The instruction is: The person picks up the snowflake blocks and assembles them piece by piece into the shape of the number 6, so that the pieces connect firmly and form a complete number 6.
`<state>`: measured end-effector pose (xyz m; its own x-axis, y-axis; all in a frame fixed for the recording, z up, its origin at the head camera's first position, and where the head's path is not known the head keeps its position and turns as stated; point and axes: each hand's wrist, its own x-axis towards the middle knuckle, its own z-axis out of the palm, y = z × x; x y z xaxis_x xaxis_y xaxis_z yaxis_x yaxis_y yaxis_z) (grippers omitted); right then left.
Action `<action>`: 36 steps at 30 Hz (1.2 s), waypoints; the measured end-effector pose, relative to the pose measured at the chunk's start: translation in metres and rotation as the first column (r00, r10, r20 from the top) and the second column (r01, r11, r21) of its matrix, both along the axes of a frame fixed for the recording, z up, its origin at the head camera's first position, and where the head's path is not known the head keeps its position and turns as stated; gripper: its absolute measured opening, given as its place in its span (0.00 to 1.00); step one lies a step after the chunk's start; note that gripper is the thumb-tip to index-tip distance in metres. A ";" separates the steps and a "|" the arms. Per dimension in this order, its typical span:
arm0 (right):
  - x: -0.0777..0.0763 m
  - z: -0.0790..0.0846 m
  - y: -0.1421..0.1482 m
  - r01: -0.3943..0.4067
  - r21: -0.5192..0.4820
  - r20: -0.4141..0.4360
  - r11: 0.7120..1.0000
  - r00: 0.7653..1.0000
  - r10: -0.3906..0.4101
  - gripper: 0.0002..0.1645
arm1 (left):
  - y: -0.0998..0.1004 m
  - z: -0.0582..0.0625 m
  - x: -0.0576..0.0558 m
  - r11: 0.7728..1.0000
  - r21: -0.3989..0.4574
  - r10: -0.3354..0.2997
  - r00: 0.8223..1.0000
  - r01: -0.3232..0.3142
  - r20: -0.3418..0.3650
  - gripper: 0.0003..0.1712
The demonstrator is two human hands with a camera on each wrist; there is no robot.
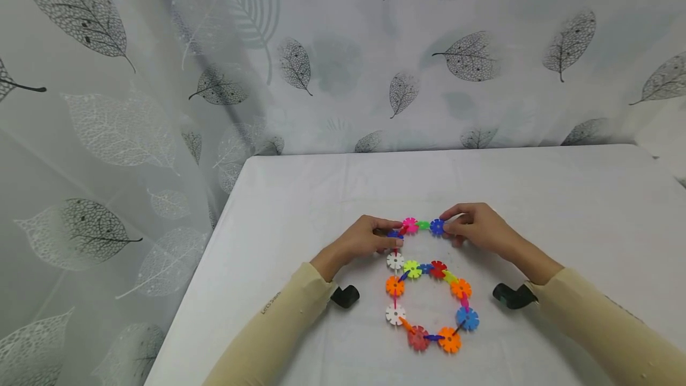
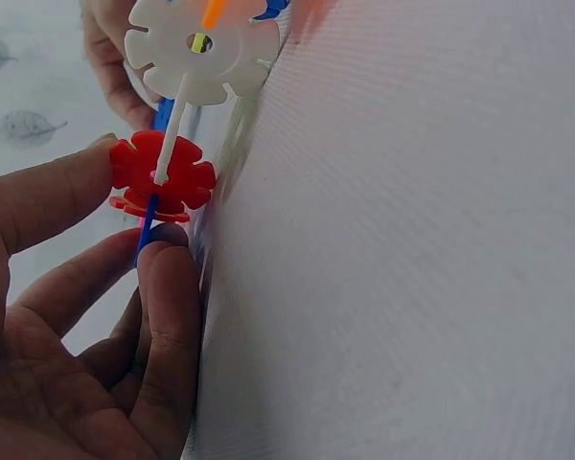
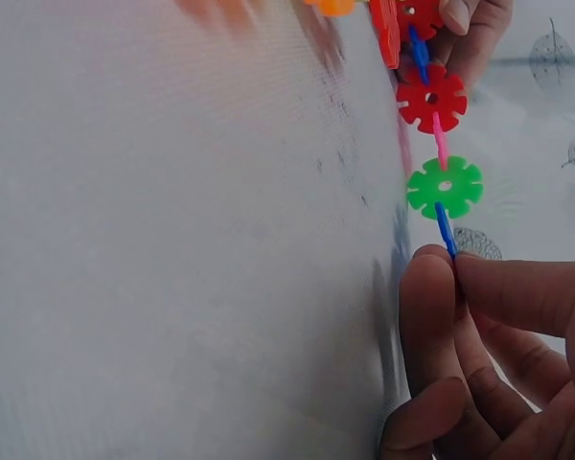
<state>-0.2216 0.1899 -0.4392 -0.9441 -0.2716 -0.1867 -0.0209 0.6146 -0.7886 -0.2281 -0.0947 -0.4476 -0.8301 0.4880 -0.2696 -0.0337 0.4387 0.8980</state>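
Note:
A chain of notched plastic discs, interlocking flower-shaped pieces, lies on the table, with a ring of linked discs in front and an arm running up its left side. My left hand (image 1: 370, 236) grips the chain's far left corner, around a dark blue disc (image 2: 147, 233) beside a red disc (image 2: 163, 171). Between the thumb and fingers of my right hand (image 1: 479, 226) is a blue disc (image 1: 437, 227) at the chain's free end. A green disc (image 3: 445, 187) joins that blue disc to a pink disc (image 1: 409, 226). White discs (image 1: 395, 261) sit along the left side.
The white-covered table (image 1: 300, 195) reaches back to a leaf-printed curtain (image 1: 343, 64). The ring's near side holds an orange disc (image 1: 449, 340) and a light blue disc (image 1: 467, 318). Black wrist devices (image 1: 345, 296) protrude beside the sleeves.

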 end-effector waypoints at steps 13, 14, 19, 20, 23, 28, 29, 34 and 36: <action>0.001 0.002 -0.003 0.000 -0.039 0.007 0.999 1.000 0.000 0.17 | 0.001 -0.001 0.000 0.999 -0.031 -0.016 1.000 0.016 -0.007 0.27; 0.002 0.002 -0.004 0.000 -0.040 0.007 0.999 1.000 0.000 0.18 | 0.001 -0.001 0.000 0.999 -0.037 -0.019 1.000 0.019 -0.008 0.27; 0.001 0.002 -0.005 0.008 -0.040 0.026 0.999 1.000 -0.007 0.19 | 0.001 0.001 0.000 0.997 -0.059 -0.040 0.999 0.039 -0.016 0.29; 0.000 0.002 -0.006 0.012 -0.037 0.032 0.999 0.999 -0.010 0.19 | 0.001 0.001 0.000 0.997 -0.062 -0.045 0.999 0.044 -0.018 0.29; -0.001 0.001 -0.006 0.024 -0.031 0.048 0.999 0.999 -0.022 0.20 | 0.001 0.002 -0.001 0.996 -0.070 -0.056 0.998 0.054 -0.020 0.30; -0.002 0.000 -0.007 0.035 -0.034 0.049 0.999 0.998 -0.033 0.20 | 0.002 0.003 -0.002 0.995 -0.080 -0.065 0.998 0.063 -0.023 0.29; -0.002 0.000 -0.007 0.038 -0.038 0.049 0.999 0.998 -0.036 0.20 | 0.002 0.003 -0.003 0.995 -0.079 -0.066 0.998 0.063 -0.024 0.29; -0.002 -0.001 -0.008 0.059 -0.038 0.051 0.998 0.997 -0.057 0.19 | 0.003 0.006 -0.002 0.994 -0.089 -0.068 0.997 0.066 -0.024 0.29; -0.002 -0.001 -0.009 0.064 -0.035 0.054 0.997 0.997 -0.062 0.19 | 0.004 0.007 -0.002 0.994 -0.090 -0.065 0.998 0.063 -0.020 0.29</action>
